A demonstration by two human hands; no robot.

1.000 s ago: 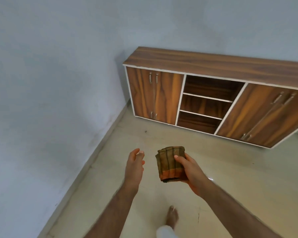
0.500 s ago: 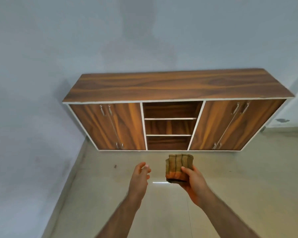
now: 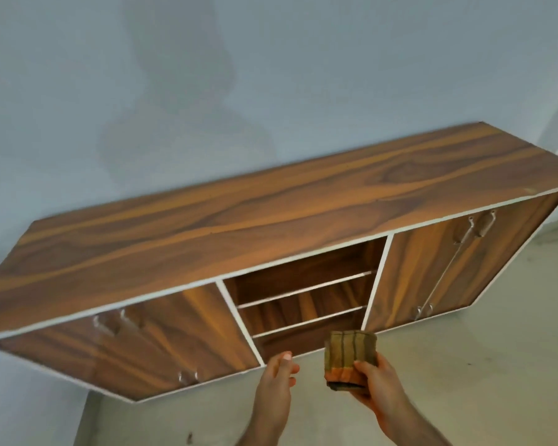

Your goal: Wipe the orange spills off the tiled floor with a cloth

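Two hands up at the bottom centre of the frame: my right hand (image 3: 379,386) grips a folded olive-and-orange striped cloth (image 3: 350,358), thumb across its face, while my left hand (image 3: 276,379) floats just beside it, loosely curled and holding nothing. No orange spill shows anywhere on the tiled floor (image 3: 464,365) at lower right. My view is mostly wooden sideboard (image 3: 239,220), so I judge I could overshoot or tread in a spill I haven't spotted.

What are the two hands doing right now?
Left hand: open, holding nothing.
Right hand: closed on the folded cloth.
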